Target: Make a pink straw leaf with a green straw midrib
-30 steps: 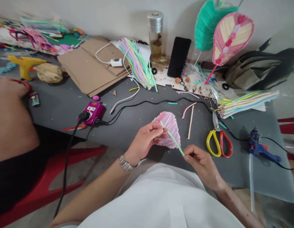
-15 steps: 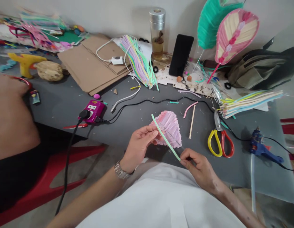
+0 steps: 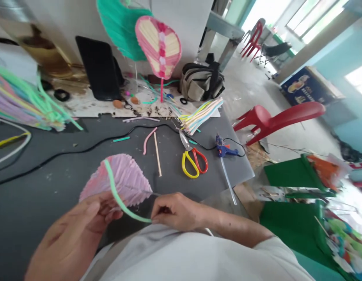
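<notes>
At lower centre the right hand [image 3: 179, 212], wrist nearly level, pinches one end of a curved green strip [image 3: 112, 182] – at lower left the left hand [image 3: 68, 232] curls beside it, its grip unclear – over the pleated pink-lilac leaf [image 3: 131, 175].

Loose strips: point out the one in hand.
The long mint-green strip, its lower end pinched in the right hand; others, like the pink strip and short teal strip, lie on the table.

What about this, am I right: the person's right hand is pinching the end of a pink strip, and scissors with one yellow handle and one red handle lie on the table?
Almost! The strip in the right hand is light green, not pink, as the head view shows.
</notes>
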Demonstrator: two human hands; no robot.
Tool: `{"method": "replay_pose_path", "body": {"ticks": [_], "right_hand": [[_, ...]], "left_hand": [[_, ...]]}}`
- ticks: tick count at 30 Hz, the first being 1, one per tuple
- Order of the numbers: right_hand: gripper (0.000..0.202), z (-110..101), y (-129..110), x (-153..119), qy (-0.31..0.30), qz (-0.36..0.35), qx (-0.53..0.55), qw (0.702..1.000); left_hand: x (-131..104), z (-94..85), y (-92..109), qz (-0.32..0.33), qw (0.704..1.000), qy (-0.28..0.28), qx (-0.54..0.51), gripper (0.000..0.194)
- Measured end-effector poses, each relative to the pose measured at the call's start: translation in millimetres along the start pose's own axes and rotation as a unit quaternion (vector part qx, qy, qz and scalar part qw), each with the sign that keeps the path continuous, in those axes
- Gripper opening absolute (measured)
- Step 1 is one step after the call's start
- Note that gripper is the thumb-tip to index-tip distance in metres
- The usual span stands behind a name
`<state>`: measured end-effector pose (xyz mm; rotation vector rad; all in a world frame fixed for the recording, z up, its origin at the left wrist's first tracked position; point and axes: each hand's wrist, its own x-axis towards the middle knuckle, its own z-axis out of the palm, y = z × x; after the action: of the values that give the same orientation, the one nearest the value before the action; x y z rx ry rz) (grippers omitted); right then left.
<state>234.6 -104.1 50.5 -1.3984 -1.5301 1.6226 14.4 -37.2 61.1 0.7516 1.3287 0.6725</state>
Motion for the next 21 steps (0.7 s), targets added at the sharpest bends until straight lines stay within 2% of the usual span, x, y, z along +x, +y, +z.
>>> {"method": "replay_pose_path", "body": {"ticks": [2, 5, 10, 14, 16, 18, 19, 20, 21], "right_hand": [[0.008, 0, 3, -4, 0.003, 0.006, 0.013, 1.0], [0.007, -2, 4, -9, -0.008, 0.01, 0.02, 1.0], [0.008, -8, 3, -11, -0.043, 0.021, 0.053, 0.997], [0.011, -5, 6, -13, -0.067, 0.034, 0.083, 0.994], [0.014, -12, 5, -17, -0.076, 0.033, 0.094, 0.992], [0.019, -33, 5, -27, -0.024, 0.023, 0.059, 0.998], [0.023, -49, 5, -34, 0.04, 0.018, 0.01, 0.999], [0.025, -68, 7, -42, 0.135, 0.013, -0.074, 0.988], [0.024, -89, 10, -50, 0.243, 0.011, -0.185, 0.952]], "left_hand": [[0, 6.2, -2, -0.012, 0.999, -0.021, -0.027, 0.037], [0, 13.2, -1, -0.027, 0.999, -0.023, -0.019, 0.042], [-4, 15.2, 4, -0.021, 0.999, -0.03, -0.027, 0.043], [-6, 16.5, -1, -0.008, 0.998, -0.051, -0.026, 0.036], [-4, 17.4, -4, -0.008, 0.998, -0.048, -0.038, 0.035], [-2, 15.8, -5, -0.014, 0.998, -0.031, -0.058, 0.041], [0, 13.6, -5, -0.017, 0.997, -0.017, -0.067, 0.044], [1, 10.3, -5, -0.018, 0.997, -0.002, -0.073, 0.047], [3, 6.1, -4, -0.019, 0.997, 0.014, -0.075, 0.049]]}}
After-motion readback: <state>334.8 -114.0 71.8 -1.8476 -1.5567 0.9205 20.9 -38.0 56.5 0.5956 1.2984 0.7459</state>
